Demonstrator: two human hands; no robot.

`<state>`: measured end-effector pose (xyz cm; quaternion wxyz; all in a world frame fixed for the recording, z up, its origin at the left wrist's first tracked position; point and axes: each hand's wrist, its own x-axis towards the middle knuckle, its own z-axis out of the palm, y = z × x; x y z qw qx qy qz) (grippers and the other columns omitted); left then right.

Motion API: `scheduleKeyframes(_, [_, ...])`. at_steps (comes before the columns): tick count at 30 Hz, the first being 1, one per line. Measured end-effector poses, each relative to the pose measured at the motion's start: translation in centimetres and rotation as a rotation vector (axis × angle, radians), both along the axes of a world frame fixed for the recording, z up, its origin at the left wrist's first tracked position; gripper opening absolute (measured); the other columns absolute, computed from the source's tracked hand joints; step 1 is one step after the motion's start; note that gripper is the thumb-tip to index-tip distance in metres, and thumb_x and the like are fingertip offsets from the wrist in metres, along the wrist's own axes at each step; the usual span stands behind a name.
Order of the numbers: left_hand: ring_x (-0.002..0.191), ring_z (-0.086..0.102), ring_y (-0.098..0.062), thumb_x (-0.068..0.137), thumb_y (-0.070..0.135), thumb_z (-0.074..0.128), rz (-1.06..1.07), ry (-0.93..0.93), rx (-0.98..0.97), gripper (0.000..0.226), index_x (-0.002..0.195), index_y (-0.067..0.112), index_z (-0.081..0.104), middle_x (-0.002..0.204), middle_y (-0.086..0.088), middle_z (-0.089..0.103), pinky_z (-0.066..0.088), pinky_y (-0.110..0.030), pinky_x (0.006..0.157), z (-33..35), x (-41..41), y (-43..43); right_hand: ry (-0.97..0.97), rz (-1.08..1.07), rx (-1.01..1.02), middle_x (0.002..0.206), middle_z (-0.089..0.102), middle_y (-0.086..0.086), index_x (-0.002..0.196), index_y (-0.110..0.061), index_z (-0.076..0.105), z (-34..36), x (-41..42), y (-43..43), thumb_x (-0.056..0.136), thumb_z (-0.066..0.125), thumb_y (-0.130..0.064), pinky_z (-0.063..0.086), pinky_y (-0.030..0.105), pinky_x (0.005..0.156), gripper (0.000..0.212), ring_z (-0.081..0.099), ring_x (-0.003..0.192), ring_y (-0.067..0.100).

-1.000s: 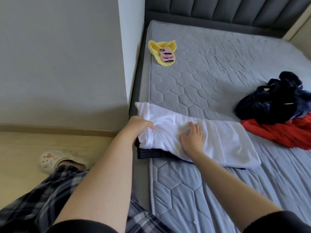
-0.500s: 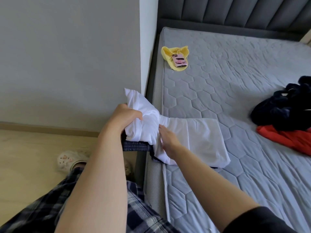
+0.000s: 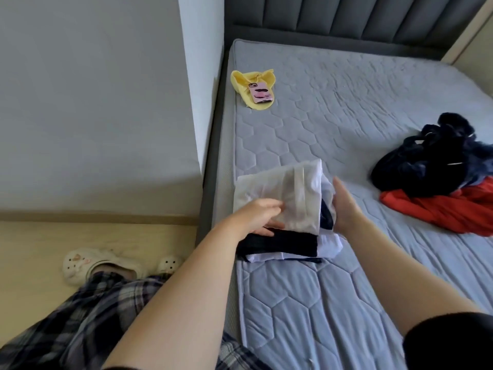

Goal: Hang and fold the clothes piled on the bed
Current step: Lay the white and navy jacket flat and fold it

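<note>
Folded white garment (image 3: 280,193) sits mid-frame at the bed's (image 3: 306,129) left edge, long axis roughly left-right, on top of a dark garment (image 3: 280,244). Left hand (image 3: 256,217) pinches its near left side; right hand (image 3: 344,206) presses flat, fingers straight, against its right end. Grey quilted mattress, dark and red pile (image 3: 432,169) at right, grey wall and wood floor at left.

Plaid trousers (image 3: 80,319), black sleeve (image 3: 450,343), white clogs (image 3: 80,263)

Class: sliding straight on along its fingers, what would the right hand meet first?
The right hand likely meets only bare mattress until the headboard, passing right of the yellow cloth; depth unclear.
</note>
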<state>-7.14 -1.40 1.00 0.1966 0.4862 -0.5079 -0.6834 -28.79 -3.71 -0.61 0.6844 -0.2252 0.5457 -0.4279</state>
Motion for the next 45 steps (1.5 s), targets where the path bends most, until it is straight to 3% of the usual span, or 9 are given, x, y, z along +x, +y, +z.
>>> scheduleKeyframes(3, [0.104, 0.065, -0.017, 0.097, 0.002, 0.034, -0.071, -0.072, -0.044, 0.049, 0.144, 0.012, 0.037, 0.145, 0.000, 0.043, 0.055, -0.030, 0.083, -1.1, -1.6, 0.2, -0.031, 0.181, 0.045, 0.120, 0.065, 0.018, 0.123, -0.012, 0.061, 0.3, -1.8, 0.6, 0.080, 0.044, -0.072, 0.047, 0.044, 0.090, 0.076, 0.063, 0.111, 0.031])
scheduleKeyframes(9, [0.078, 0.068, -0.017, 0.092, 0.000, 0.038, 0.355, -0.168, -0.329, 0.036, 0.115, 0.010, 0.063, 0.104, -0.001, 0.069, 0.056, -0.033, 0.076, -1.4, -1.7, -0.6, 0.545, 0.162, -0.039, 0.100, 0.072, 0.009, 0.116, -0.008, 0.061, -1.3, 0.2, 0.6, 0.082, 0.073, -0.026, 0.057, 0.037, 0.078, 0.040, 0.069, 0.092, 0.024])
scheduleKeyframes(14, [0.133, 0.037, -0.022, 0.097, 0.009, 0.041, 0.410, -0.523, -0.906, 0.038, 0.133, 0.013, 0.054, 0.140, -0.004, 0.050, 0.031, -0.026, 0.106, -2.5, -0.2, -1.4, 0.205, 0.179, 0.147, 0.103, 0.072, 0.013, 0.111, -0.004, 0.064, -2.6, 0.9, 1.3, 0.091, 0.064, -0.025, 0.055, 0.038, 0.080, 0.029, 0.070, 0.095, 0.027])
scheduleKeyframes(18, [0.146, -0.015, -0.021, 0.103, 0.039, 0.021, -0.036, -0.836, -0.806, 0.052, 0.152, 0.030, 0.007, 0.160, 0.003, -0.011, -0.001, -0.047, 0.118, -4.9, -1.0, -1.2, 0.592, 0.129, 0.084, 0.090, 0.067, 0.004, 0.092, -0.013, 0.060, -2.6, 2.0, 1.0, 0.091, 0.058, -0.042, 0.049, 0.029, 0.066, 0.030, 0.064, 0.083, 0.020])
scheduleKeyframes(24, [0.144, -0.022, -0.022, 0.100, 0.048, 0.017, -0.047, -0.931, -0.814, 0.056, 0.152, 0.033, -0.001, 0.158, 0.002, -0.019, -0.004, -0.054, 0.114, -6.2, -1.9, -1.5, 0.881, -0.097, -0.356, 0.108, 0.052, -0.009, 0.133, -0.023, 0.045, -1.2, 1.9, -1.7, 0.089, 0.061, -0.039, 0.039, 0.017, 0.070, 0.050, 0.054, 0.091, 0.005])
scheduleKeyframes(29, [0.144, -0.024, -0.023, 0.099, 0.052, 0.013, -0.058, -0.996, -0.796, 0.058, 0.151, 0.034, -0.006, 0.158, 0.002, -0.022, -0.001, -0.059, 0.112, -6.6, -2.3, -1.6, 1.285, 0.266, -0.373, 0.082, 0.061, -0.005, 0.083, -0.019, 0.069, 0.5, 2.1, -4.6, 0.083, 0.069, -0.031, 0.040, 0.024, 0.060, 0.012, 0.055, 0.075, 0.013])
scheduleKeyframes(35, [0.143, -0.024, -0.019, 0.095, 0.059, 0.010, -0.054, -0.943, -0.678, 0.060, 0.149, 0.040, -0.007, 0.157, 0.009, -0.021, 0.002, -0.063, 0.111, -7.0, -2.1, -1.7, 0.761, -0.190, -0.168, 0.055, 0.049, 0.008, 0.059, -0.002, 0.053, 0.9, -1.0, -7.0, 0.091, 0.058, -0.006, 0.043, 0.022, 0.039, 0.032, 0.044, 0.041, 0.016])
scheduleKeyframes(41, [0.143, -0.024, -0.020, 0.095, 0.058, 0.006, -0.039, -0.954, -0.666, 0.058, 0.149, 0.041, -0.007, 0.158, 0.009, -0.019, 0.002, -0.065, 0.110, -7.0, -2.7, -2.1, 1.138, -0.081, -0.176, 0.039, 0.051, -0.004, 0.051, -0.010, 0.057, 0.4, -0.3, -3.6, 0.083, 0.061, -0.050, 0.042, 0.027, 0.048, 0.052, 0.045, 0.036, 0.014])
scheduleKeyframes(45, [0.143, -0.024, -0.019, 0.096, 0.056, 0.007, -0.039, -0.959, -0.663, 0.057, 0.149, 0.040, -0.006, 0.158, 0.009, -0.019, 0.001, -0.064, 0.110, -7.1, -2.8, -2.0, 1.005, -0.012, -0.276, 0.044, 0.027, -0.003, 0.048, -0.018, 0.031, -0.1, 1.8, -2.6, 0.083, 0.066, -0.036, 0.027, 0.026, 0.048, 0.052, 0.027, 0.045, 0.016])
